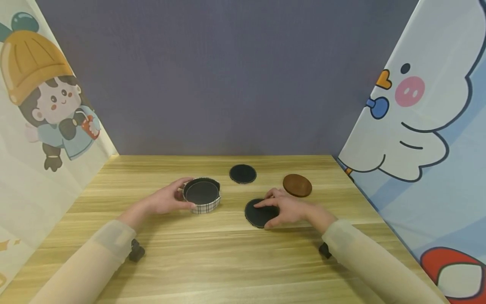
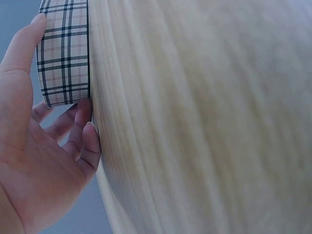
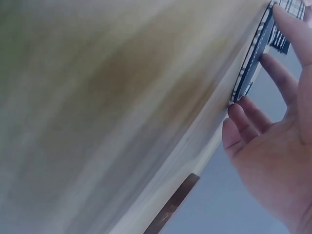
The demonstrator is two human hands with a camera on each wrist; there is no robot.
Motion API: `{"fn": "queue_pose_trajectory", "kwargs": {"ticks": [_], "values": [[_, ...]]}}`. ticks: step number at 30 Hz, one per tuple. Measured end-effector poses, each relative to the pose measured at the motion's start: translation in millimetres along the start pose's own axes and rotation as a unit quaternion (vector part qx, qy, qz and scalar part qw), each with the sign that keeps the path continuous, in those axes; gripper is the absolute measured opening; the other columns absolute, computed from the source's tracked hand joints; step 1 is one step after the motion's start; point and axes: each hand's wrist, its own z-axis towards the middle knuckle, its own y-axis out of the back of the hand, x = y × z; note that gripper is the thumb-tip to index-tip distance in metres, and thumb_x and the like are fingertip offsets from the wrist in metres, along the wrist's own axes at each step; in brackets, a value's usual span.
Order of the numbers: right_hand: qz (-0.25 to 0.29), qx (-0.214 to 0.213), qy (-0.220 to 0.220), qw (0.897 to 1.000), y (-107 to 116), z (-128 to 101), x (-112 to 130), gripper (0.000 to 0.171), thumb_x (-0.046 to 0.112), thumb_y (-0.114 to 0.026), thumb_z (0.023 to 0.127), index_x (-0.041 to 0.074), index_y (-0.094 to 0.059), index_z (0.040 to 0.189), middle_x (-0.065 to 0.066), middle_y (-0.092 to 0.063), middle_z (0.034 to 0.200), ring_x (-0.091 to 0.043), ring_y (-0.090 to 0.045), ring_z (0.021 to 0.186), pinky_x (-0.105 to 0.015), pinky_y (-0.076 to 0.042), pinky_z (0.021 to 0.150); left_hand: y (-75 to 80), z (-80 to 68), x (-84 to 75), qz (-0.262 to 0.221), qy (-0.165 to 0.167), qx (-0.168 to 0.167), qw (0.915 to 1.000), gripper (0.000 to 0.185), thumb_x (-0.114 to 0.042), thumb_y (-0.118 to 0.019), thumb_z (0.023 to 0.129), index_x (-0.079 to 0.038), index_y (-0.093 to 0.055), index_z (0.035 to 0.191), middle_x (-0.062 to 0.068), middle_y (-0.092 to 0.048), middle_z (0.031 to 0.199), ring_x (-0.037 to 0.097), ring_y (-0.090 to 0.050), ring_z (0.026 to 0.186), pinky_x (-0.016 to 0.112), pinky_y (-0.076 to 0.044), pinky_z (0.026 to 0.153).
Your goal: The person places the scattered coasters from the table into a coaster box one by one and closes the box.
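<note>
Box [image 1: 206, 207] left, disc [image 1: 259, 217] right, second disc [image 1: 243, 173] behind

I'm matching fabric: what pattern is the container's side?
The container has plaid sides, clearest from the left wrist.

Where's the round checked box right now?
In the head view, the round checked box is left of centre on the wooden table, held by the left hand, left of the nearer black disc.

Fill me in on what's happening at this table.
A person is working with both hands. The left hand grips a round plaid holder, while the right hand has its fingers on a black disc. Beyond that, a second dark disc and a brown disc lie apart on the wooden table.
</note>
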Motion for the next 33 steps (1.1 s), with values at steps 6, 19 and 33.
{"fn": "queue_pose_trajectory", "kwargs": {"ticks": [6, 19, 33], "values": [[0.0, -0.01, 0.005, 1.0, -2, -3, 6, 0.069, 0.054, -0.089, 0.09, 0.041, -0.064, 0.153, -0.011, -0.048, 0.153, -0.031, -0.045, 0.139, -0.055, -0.048, 0.113, 0.0, -0.1, 0.3, 0.004, 0.001, -0.002, 1.0, 0.113, -0.044, -0.091, 0.091, -0.013, -0.022, 0.175, 0.032, -0.046, 0.161, 0.044, -0.065, 0.135, 0.063, -0.055, 0.113], [0.008, -0.013, -0.009, 1.0, -5, -3, -3, 0.106, 0.058, -0.094, 0.083, 0.019, -0.045, 0.168, -0.009, -0.047, 0.157, -0.033, -0.044, 0.145, -0.056, -0.048, 0.119, -0.5, -0.7, -0.5, -0.001, -0.001, -0.001, 1.0, 0.113, -0.044, -0.091, 0.091, -0.013, -0.022, 0.175, 0.033, -0.044, 0.163, 0.044, -0.066, 0.134, 0.062, -0.056, 0.112], [-0.01, 0.002, -0.011, 1.0, -2, 9, 0, 0.113, 0.06, -0.096, 0.075, 0.024, -0.045, 0.169, -0.004, -0.047, 0.157, -0.029, -0.043, 0.146, -0.054, -0.046, 0.119, -0.7, -0.6, 0.2, -0.002, -0.002, 0.0, 1.0, 0.112, -0.043, -0.091, 0.091, -0.013, -0.022, 0.175, 0.033, -0.042, 0.163, 0.043, -0.066, 0.133, 0.057, -0.06, 0.107]]}}
